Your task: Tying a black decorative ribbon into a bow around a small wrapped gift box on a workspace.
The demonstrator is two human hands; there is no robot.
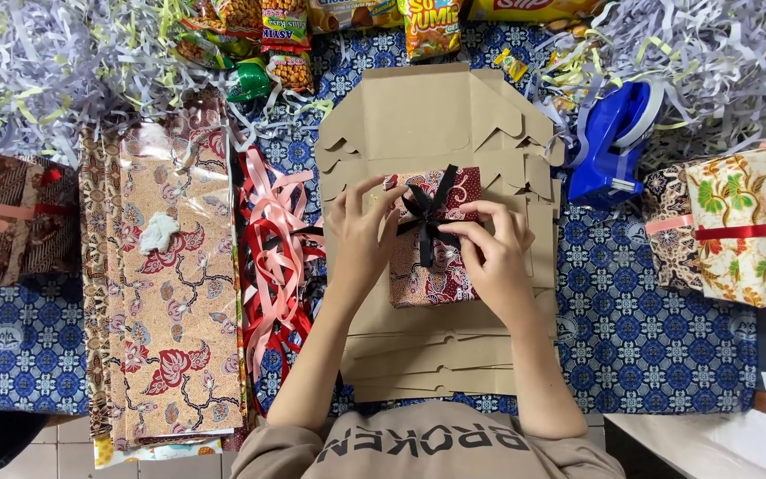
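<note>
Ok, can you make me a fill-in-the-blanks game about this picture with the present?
1. Both hands, the left hand and the right hand, are on a ribbon coloured ____.
2. The small wrapped box lies on a stack of flat ____ sheets.
3. The tape dispenser to the right is coloured ____.

Missing words: black; cardboard; blue

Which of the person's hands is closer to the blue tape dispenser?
The right hand. It rests on the wrapped box at the black bow, with the blue tape dispenser up and to its right. The left hand is on the box's far side, farther away.
</note>
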